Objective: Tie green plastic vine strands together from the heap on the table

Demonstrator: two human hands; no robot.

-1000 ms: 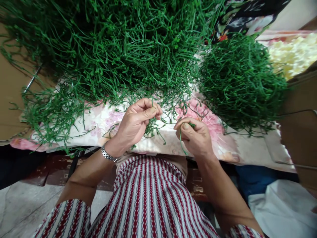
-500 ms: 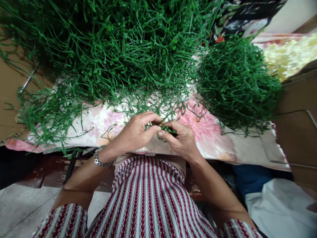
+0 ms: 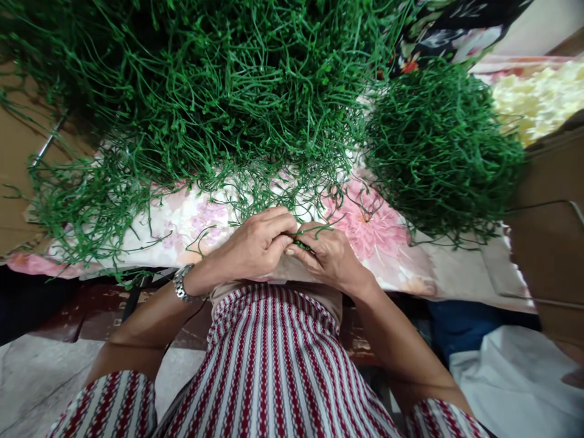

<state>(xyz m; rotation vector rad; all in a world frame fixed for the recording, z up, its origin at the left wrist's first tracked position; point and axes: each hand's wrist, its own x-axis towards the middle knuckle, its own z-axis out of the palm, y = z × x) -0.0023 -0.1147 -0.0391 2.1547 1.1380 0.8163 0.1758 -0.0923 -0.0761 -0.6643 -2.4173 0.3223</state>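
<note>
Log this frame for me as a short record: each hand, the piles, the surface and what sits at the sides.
Right hand: pinching thin green stems
Left hand: fingertips meeting the right hand's; grip on stems hidden
Left wrist: metal watch
Large pile: tangled green stems, beyond the hands
Smaller pile: similar stems, to the right
Surface: floral cloth, loose stems scattered on it
Far right: pale yellow pieces, brown cardboard
Stem count in hand: cannot tell

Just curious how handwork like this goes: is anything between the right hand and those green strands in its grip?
Nothing visible: the right hand pinches the green strands directly, bare-fingered, with the left hand close beside it.
</note>
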